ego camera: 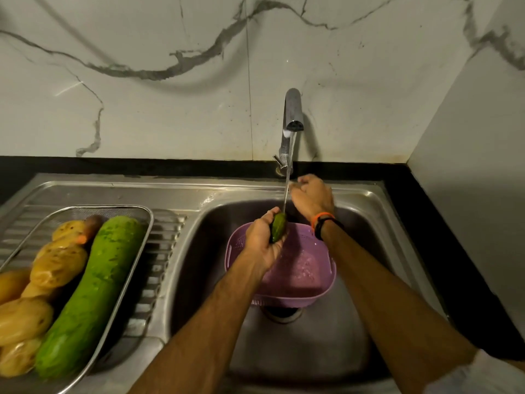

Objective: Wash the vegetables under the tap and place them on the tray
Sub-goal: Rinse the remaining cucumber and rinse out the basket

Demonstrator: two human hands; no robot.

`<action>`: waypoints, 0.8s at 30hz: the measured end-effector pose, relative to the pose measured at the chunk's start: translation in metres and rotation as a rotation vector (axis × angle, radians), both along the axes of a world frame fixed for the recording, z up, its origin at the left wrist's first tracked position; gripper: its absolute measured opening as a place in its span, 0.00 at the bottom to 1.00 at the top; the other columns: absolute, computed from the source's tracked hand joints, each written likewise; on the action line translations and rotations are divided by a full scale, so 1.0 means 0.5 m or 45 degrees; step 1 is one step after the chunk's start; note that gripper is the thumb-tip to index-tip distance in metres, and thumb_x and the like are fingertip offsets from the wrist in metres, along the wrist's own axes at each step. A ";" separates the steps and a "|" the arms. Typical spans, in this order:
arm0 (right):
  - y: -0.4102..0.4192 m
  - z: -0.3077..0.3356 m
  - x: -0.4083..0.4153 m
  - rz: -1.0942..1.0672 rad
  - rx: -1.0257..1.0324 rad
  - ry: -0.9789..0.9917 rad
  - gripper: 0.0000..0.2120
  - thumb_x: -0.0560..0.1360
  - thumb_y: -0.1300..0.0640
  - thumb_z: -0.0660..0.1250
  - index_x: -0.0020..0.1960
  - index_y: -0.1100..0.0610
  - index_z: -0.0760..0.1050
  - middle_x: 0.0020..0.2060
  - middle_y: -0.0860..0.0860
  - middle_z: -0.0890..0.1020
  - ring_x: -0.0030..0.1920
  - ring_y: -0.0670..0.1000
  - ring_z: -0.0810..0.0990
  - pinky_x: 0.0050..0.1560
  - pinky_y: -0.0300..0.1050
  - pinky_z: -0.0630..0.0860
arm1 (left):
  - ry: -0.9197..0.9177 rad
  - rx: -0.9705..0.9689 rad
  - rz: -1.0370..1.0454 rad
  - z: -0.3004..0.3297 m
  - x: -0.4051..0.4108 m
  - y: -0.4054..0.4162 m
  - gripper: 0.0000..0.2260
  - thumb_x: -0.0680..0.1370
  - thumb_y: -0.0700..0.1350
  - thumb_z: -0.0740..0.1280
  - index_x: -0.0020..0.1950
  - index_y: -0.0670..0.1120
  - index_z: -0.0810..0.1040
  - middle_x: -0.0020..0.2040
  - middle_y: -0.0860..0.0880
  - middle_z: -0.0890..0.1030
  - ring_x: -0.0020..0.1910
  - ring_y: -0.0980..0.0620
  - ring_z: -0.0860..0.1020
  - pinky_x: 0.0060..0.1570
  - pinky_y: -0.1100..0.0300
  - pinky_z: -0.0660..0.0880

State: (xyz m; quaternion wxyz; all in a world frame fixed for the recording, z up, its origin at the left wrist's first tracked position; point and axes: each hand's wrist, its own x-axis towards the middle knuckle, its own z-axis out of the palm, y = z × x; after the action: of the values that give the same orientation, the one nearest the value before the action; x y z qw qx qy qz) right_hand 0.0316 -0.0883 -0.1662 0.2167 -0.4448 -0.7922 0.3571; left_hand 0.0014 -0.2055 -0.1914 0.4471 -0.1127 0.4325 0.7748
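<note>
1. While water runs, the left hand (262, 237) wraps a small green gourd (279, 227) over the purple colander (284, 268); wet skin could squirt free into the sink (326, 351).
2. Farther left, the mesh tray (147, 220) is crowded by the bottle gourd (93, 291) and potatoes (56, 265); a careless drop might roll off.
3. Beyond, the right hand (312, 197) sits curled beside the tap (292, 115); I can't tell whether it holds anything.

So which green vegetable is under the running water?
The small gourd in the left hand, over the purple basket. The big gourd lies on the tray with the potatoes.
</note>
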 end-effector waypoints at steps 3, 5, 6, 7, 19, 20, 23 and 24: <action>0.010 0.054 -0.032 0.080 0.302 -0.193 0.21 0.76 0.39 0.64 0.58 0.55 0.77 0.51 0.56 0.82 0.53 0.59 0.81 0.54 0.54 0.78 | -0.014 -0.015 -0.008 0.000 -0.002 -0.001 0.08 0.84 0.41 0.59 0.51 0.43 0.77 0.43 0.44 0.77 0.37 0.51 0.75 0.32 0.61 0.76; 0.012 0.072 -0.051 0.113 0.526 -0.302 0.25 0.76 0.35 0.62 0.55 0.57 0.77 0.48 0.56 0.82 0.50 0.59 0.81 0.48 0.51 0.78 | -0.020 -0.020 -0.019 -0.002 -0.002 -0.003 0.08 0.84 0.41 0.59 0.52 0.43 0.78 0.44 0.44 0.78 0.37 0.51 0.75 0.35 0.60 0.76; 0.012 0.078 -0.057 0.140 0.644 -0.354 0.26 0.76 0.34 0.61 0.53 0.58 0.78 0.45 0.56 0.81 0.48 0.58 0.81 0.45 0.48 0.76 | -0.026 -0.018 -0.023 -0.004 -0.001 -0.004 0.08 0.84 0.41 0.59 0.53 0.43 0.78 0.44 0.44 0.78 0.37 0.51 0.75 0.38 0.60 0.75; 0.013 0.087 -0.060 0.154 0.729 -0.403 0.27 0.77 0.34 0.60 0.51 0.58 0.78 0.43 0.55 0.80 0.46 0.57 0.81 0.42 0.46 0.73 | -0.031 -0.016 -0.023 -0.004 0.000 -0.006 0.08 0.84 0.41 0.59 0.54 0.42 0.78 0.45 0.43 0.78 0.38 0.51 0.75 0.40 0.59 0.75; 0.024 0.070 -0.080 0.002 0.246 -0.204 0.31 0.78 0.33 0.53 0.49 0.58 0.80 0.45 0.56 0.84 0.46 0.59 0.82 0.50 0.53 0.78 | -0.031 0.016 -0.046 0.005 0.002 -0.015 0.06 0.82 0.41 0.63 0.55 0.42 0.78 0.47 0.43 0.79 0.40 0.50 0.78 0.42 0.58 0.78; 0.028 0.058 -0.076 0.001 0.137 -0.140 0.34 0.74 0.29 0.50 0.48 0.57 0.80 0.45 0.54 0.84 0.45 0.58 0.83 0.50 0.55 0.80 | -0.006 0.005 -0.055 0.006 0.004 -0.016 0.06 0.81 0.40 0.64 0.56 0.41 0.78 0.46 0.43 0.80 0.40 0.51 0.78 0.42 0.58 0.78; 0.012 0.027 -0.042 0.051 -0.110 0.054 0.28 0.71 0.29 0.56 0.48 0.51 0.78 0.42 0.52 0.85 0.40 0.56 0.84 0.46 0.57 0.82 | 0.102 -0.034 -0.077 0.012 0.007 -0.023 0.14 0.79 0.33 0.64 0.64 0.41 0.76 0.46 0.43 0.81 0.41 0.51 0.79 0.47 0.58 0.77; -0.009 0.024 -0.019 0.087 -0.169 0.065 0.17 0.74 0.36 0.61 0.48 0.49 0.77 0.41 0.51 0.85 0.38 0.54 0.85 0.46 0.57 0.82 | 0.138 -0.057 -0.087 0.013 0.009 -0.026 0.16 0.79 0.31 0.63 0.65 0.41 0.75 0.44 0.44 0.82 0.41 0.51 0.79 0.47 0.58 0.77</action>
State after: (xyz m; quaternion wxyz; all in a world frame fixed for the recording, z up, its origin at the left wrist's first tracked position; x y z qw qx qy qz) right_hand 0.0219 -0.0927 -0.1544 0.1948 -0.4214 -0.7758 0.4273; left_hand 0.0062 -0.2186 -0.1847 0.4466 -0.0657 0.4768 0.7542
